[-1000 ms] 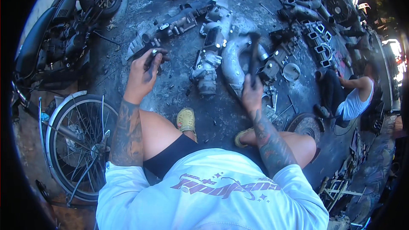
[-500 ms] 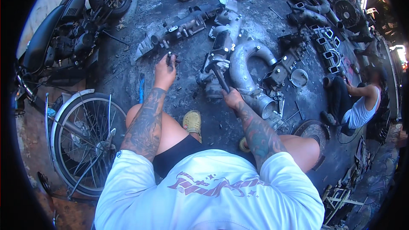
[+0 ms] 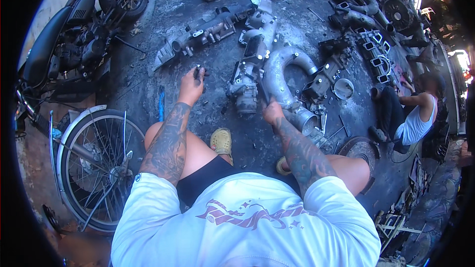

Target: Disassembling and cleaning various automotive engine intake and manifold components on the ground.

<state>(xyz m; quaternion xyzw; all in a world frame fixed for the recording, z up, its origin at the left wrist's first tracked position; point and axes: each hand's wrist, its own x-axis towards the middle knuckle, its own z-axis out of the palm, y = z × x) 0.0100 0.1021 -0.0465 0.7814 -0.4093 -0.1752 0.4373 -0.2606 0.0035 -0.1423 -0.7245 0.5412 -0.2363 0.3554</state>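
Note:
My left hand (image 3: 191,87) is held out over the floor with its fingers pinched together. Whatever small dark piece may be between the fingertips is too small to name. My right hand (image 3: 272,111) is closed around the dark handle of a hammer (image 3: 263,90); its head is hard to make out against the metal. Just left of the hammer lies a long metal casting (image 3: 246,76) with a flanged end towards me. A curved silver pipe (image 3: 278,76) bends round close to the right of the hammer. Beyond my left hand rests a grey intake manifold (image 3: 198,35).
A bicycle wheel (image 3: 62,165) and a motorcycle (image 3: 47,49) stand on the left. More engine castings (image 3: 378,59) lie at the right, near a seated person (image 3: 418,118) in a white top. A toothed ring (image 3: 373,151) lies by my right knee.
My right hand has shifted slightly, and the hammer has swung so that its head no longer shows plainly over the casting. My left hand stays nearly still.

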